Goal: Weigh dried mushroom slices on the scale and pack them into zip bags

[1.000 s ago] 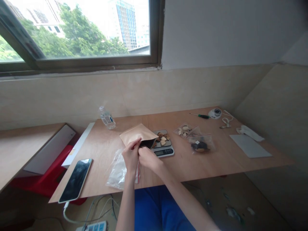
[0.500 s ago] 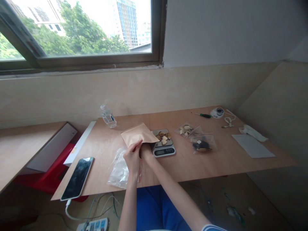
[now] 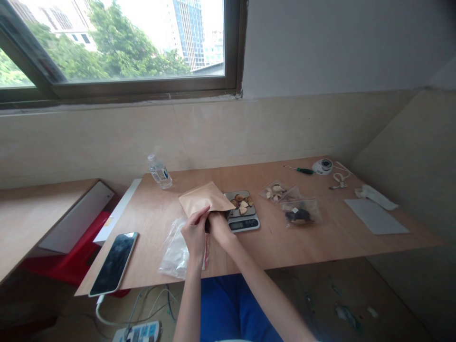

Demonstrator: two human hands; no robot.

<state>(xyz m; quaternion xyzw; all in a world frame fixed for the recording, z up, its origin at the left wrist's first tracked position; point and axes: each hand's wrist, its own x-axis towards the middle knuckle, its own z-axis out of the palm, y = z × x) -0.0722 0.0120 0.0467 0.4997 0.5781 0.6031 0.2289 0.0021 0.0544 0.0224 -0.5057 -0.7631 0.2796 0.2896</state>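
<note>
A brown kraft paper bag (image 3: 204, 197) is held tilted over the table, its mouth facing me. My left hand (image 3: 195, 232) pinches the edge of that mouth between thumb and fingers. My right hand (image 3: 219, 228) reaches into the opening, and its fingers are hidden inside the bag. Just right of the bag stands a small digital kitchen scale (image 3: 244, 224), partly covered by the bag's corner. Several dried brown and pale slices (image 3: 242, 205) lie on its plate. Beneath my left hand is a clear plastic zip bag (image 3: 176, 251) with a red strip.
Zip bags with pale slices (image 3: 276, 192) and dark pieces (image 3: 299, 216) lie right of the scale. Farther right are a screwdriver (image 3: 304, 171), a white camera (image 3: 322, 166) and a white sheet (image 3: 375, 216). A water bottle (image 3: 160, 172) and a phone (image 3: 114, 263) are on the left.
My right hand has shifted slightly at the bag's mouth, with its wrist a little farther right. My left hand keeps its pinch, and the slices on the scale look the same.
</note>
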